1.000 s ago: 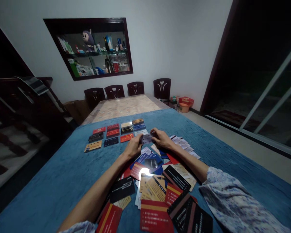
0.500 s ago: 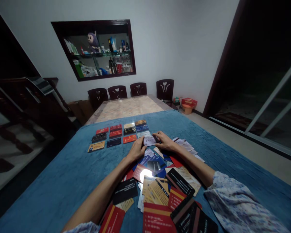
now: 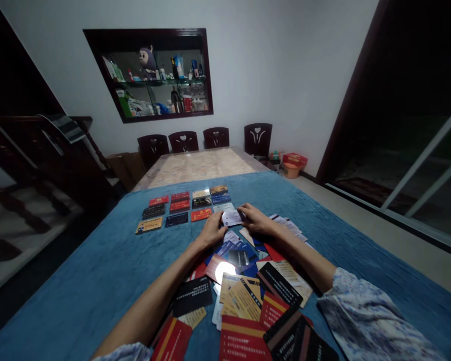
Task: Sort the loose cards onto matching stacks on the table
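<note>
A pale lilac plastic card (image 3: 232,217), possibly with others beneath it, is held between my two hands. My left hand (image 3: 212,228) grips its left end, and my right hand (image 3: 256,220) has its fingers closed on the right end. Just beyond lies a light-coloured card (image 3: 224,207) in a grid of sorted cards. That grid includes a yellow card (image 3: 149,225), a dark card (image 3: 176,219) and a red-orange card (image 3: 201,214). Under and between my forearms spreads a loose heap with black cards (image 3: 193,297), gold cards (image 3: 244,299) and red cards (image 3: 244,338).
A blue cloth (image 3: 108,260) covers the near part of the table; the marble top (image 3: 203,163) shows at the far end. White cards (image 3: 291,225) fan out beyond my right forearm. Dark wooden chairs (image 3: 257,140) stand at the far side, below a wall cabinet (image 3: 150,120).
My hands stay on the lilac card with almost no movement. The whole view has shifted very slightly; the cards on the table lie as before.
</note>
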Demonstrator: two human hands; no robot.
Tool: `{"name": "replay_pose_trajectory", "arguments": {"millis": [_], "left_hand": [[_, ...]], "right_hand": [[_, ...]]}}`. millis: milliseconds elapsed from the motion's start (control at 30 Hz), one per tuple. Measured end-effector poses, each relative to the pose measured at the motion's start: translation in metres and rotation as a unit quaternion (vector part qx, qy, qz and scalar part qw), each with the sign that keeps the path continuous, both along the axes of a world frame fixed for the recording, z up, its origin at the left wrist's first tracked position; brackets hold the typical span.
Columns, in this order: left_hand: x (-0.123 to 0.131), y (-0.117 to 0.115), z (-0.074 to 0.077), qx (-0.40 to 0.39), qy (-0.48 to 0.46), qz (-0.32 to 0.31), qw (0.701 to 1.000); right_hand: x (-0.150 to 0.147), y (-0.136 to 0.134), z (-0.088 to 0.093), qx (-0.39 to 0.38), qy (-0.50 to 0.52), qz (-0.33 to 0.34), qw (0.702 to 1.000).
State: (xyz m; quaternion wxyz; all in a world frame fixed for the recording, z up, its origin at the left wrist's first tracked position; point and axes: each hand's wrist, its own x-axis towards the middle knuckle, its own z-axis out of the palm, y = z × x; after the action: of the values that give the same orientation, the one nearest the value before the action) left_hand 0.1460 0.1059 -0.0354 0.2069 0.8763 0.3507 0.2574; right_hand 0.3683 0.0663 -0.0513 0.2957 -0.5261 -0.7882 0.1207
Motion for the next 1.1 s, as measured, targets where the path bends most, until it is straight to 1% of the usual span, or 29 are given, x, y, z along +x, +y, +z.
{"name": "replay_pose_trajectory", "arguments": {"millis": [133,267,367,533,667,833,1100], "left_hand": [[0.000,0.001,0.006,0.005,0.016,0.010,1.000],[-0.001,0.007,0.014,0.019,0.057,0.015,0.998],[-0.001,0.015,0.023,0.039,0.095,0.036,0.994],[-0.003,0.032,0.039,0.055,0.165,0.079,0.981],[-0.003,0.042,0.047,0.048,0.224,0.103,0.968],[0.000,0.046,0.046,0.046,0.262,0.114,0.957],[0.008,0.045,0.039,0.036,0.284,0.109,0.952]], "right_hand": [[-0.004,0.000,0.007,-0.004,-0.054,-0.014,0.998],[-0.006,0.006,0.021,-0.006,-0.136,-0.032,0.990],[-0.006,0.015,0.031,0.001,-0.182,-0.035,0.983],[-0.011,0.036,0.043,0.021,-0.218,-0.031,0.975],[-0.019,0.051,0.049,-0.009,-0.242,-0.036,0.970],[-0.025,0.064,0.052,-0.050,-0.269,-0.041,0.961],[-0.021,0.071,0.047,-0.073,-0.284,-0.032,0.956]]}}
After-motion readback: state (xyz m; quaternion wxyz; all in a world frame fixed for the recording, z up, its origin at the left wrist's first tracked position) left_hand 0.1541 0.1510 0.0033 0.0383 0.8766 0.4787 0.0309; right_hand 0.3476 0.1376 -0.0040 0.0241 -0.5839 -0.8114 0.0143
